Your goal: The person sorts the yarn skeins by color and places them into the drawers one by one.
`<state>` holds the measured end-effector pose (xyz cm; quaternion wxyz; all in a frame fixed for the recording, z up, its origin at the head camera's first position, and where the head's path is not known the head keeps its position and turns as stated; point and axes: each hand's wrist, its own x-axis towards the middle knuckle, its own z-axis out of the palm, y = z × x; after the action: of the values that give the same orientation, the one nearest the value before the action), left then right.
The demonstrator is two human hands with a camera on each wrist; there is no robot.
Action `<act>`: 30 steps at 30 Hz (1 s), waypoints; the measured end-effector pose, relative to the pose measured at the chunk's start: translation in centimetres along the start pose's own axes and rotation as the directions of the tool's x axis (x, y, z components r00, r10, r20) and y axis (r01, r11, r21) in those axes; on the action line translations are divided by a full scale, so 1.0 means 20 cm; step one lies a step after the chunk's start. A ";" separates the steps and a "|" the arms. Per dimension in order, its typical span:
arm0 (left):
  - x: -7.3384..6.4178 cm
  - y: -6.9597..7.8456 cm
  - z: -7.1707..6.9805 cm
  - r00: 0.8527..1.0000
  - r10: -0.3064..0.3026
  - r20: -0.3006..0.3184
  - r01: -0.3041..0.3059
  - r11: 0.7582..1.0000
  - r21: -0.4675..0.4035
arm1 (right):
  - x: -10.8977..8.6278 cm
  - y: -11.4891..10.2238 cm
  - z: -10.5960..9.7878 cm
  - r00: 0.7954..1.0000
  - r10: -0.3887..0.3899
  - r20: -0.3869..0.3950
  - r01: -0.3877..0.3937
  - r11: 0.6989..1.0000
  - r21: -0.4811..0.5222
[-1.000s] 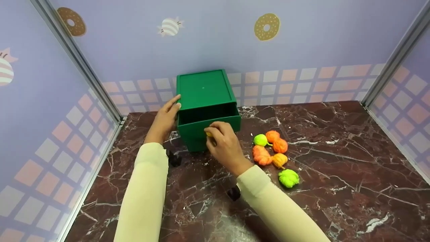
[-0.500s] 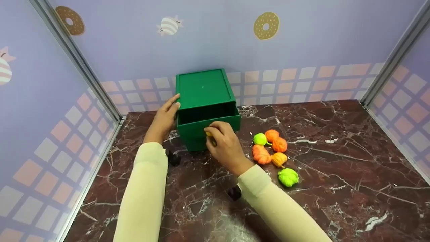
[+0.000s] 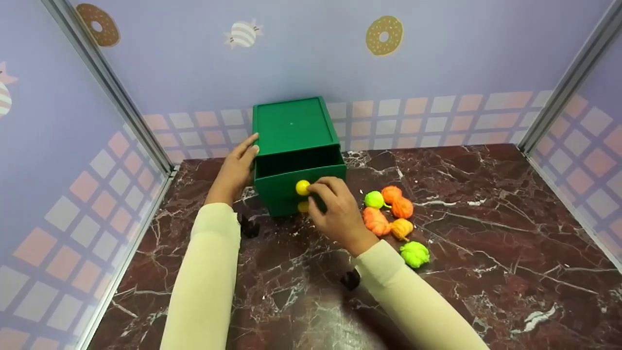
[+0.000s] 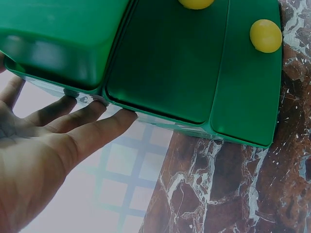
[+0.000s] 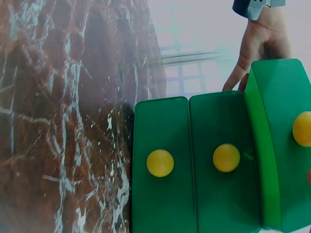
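A green drawer box [image 3: 291, 121] stands near the back wall, its top drawer [image 3: 272, 187] pulled part way out. Three drawers with round yellow knobs show in the right wrist view; the lower two sit flush. My right hand [image 3: 340, 214] is just right of the top drawer's knob [image 3: 302, 187], thumb and fingers bent and holding nothing. Only a fingertip [image 5: 309, 177] of it shows in the right wrist view, apart from the knob [image 5: 302, 128]. With extended fingers, my left hand [image 3: 232, 176] rests against the box's left side; its fingertips [image 4: 127, 116] touch the side edge.
Several small yarn balls lie right of the box: light green [image 3: 374, 200], orange [image 3: 402, 207], yellow-orange [image 3: 402, 228] and a bright green one [image 3: 415, 254] nearest me. Patterned wall panels [image 3: 311, 63] enclose the dark red marbled tabletop [image 3: 486, 233] at the back and sides.
My right hand has let go of the top drawer's knob and moved slightly right, uncovering it. The drawer stays pulled out, and my left hand keeps its place on the box.
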<state>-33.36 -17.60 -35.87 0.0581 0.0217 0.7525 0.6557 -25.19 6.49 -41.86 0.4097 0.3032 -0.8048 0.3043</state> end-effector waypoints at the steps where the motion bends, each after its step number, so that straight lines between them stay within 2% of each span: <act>1: 0.00 0.00 0.00 1.000 0.003 0.001 -0.003 1.000 0.002 | -0.01 0.01 -0.01 1.000 0.002 -0.005 -0.002 1.000 0.000; 10: -0.06 0.08 0.01 0.999 -0.009 0.037 0.010 1.000 -0.022 | -0.07 0.08 -0.05 0.999 0.042 -0.017 -0.042 0.999 -0.011; 16: -0.01 0.00 -0.01 1.000 0.013 0.015 -0.014 0.999 0.039 | -0.12 0.12 -0.07 0.999 0.042 -0.005 -0.043 0.998 -0.035; 22: 0.01 -0.01 -0.02 1.000 0.006 0.002 -0.007 0.996 0.088 | -0.17 0.14 -0.08 0.998 0.052 0.023 -0.051 0.997 -0.053; 30: 0.00 0.00 -0.02 1.000 0.013 0.007 -0.014 0.998 0.066 | -0.22 0.19 -0.09 0.984 0.112 0.139 -0.108 0.994 -0.031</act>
<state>-33.41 -17.91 -35.90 0.0555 0.0308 0.7732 0.6309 -24.98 11.16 -45.64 0.3380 0.2742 -0.8507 0.2949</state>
